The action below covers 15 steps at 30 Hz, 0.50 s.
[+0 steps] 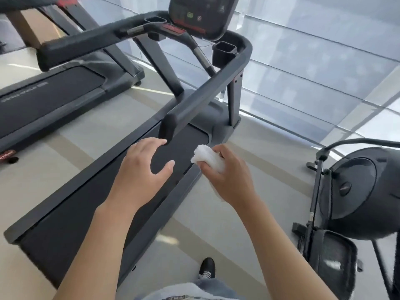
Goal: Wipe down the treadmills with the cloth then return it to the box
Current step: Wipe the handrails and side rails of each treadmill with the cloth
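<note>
While the right hand (225,176) grips the white cloth (208,158) bunched in curled fingers above the near treadmill (121,167), the left hand (142,167) hovers spread, holding nothing. Cloth judged light, soft, readily crumpled; any fold serves as a hold. Cup holder (224,53) contents indiscernible. Box not visible.

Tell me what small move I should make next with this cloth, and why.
Probably bring the right hand forward and up to lay the white cloth on the near end of the handrail. The cloth is bunched in that hand, touching nothing, and the open left hand hovers just short of the rail.
</note>
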Available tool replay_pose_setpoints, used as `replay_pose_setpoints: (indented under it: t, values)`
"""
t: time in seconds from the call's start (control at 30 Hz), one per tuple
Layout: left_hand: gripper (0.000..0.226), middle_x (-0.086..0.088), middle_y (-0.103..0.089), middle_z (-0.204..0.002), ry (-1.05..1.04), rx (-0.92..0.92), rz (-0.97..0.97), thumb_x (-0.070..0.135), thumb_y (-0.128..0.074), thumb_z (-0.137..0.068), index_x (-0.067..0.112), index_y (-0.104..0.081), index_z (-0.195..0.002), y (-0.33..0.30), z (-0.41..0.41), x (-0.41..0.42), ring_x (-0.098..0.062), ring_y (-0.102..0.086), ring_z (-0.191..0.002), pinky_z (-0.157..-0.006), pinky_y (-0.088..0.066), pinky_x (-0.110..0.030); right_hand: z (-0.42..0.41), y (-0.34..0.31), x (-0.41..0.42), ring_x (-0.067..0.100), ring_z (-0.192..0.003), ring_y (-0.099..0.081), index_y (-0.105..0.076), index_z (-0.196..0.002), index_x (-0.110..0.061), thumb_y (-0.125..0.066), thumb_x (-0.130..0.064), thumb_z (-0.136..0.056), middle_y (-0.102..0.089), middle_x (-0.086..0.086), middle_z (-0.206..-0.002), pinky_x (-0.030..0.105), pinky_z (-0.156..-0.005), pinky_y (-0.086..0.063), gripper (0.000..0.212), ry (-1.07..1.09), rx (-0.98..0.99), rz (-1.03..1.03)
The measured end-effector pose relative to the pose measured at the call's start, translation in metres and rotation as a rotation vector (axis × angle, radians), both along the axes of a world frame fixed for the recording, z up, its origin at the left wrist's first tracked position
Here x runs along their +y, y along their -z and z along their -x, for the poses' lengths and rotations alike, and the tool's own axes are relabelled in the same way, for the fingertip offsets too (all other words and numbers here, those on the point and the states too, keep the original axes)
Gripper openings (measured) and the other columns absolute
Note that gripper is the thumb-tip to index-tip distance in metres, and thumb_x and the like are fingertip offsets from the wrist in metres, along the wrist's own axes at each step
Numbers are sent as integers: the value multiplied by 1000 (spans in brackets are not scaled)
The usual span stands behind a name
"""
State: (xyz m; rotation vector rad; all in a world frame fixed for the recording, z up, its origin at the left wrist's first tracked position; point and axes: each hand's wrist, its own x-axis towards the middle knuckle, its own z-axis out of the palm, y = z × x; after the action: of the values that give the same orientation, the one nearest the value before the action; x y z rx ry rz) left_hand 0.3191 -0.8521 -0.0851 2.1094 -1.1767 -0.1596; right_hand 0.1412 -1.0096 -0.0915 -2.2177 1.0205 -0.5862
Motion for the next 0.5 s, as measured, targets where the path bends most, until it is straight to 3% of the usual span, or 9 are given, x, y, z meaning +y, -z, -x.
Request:
replay_pose_setpoints:
  t: [0.27, 0.5]
  values:
    - [51, 17, -52, -146, -181, 37, -68, 41, -67, -97, 30, -54, -145, 11, -8, -32, -8, -41, -140, -117, -36, -31, -40, 15, -66, 4, -85, -60, -55, -108, -39, -72, -50, -89, -62, -20, -93, 31, -70, -49, 28, -192, -51, -71]
    - [52, 18, -50, -147, -223, 63, -74, 42, -67, -98, 30, -53, -146, 27, -45, -64, -6, -39, -141, -117, -34, -30, -93, 11, -114, 6, -94, -61, -69, -112, -36, -77, -50, -86, -65, -20, -102, 29, -79, -51, 31, -256, -78, -9]
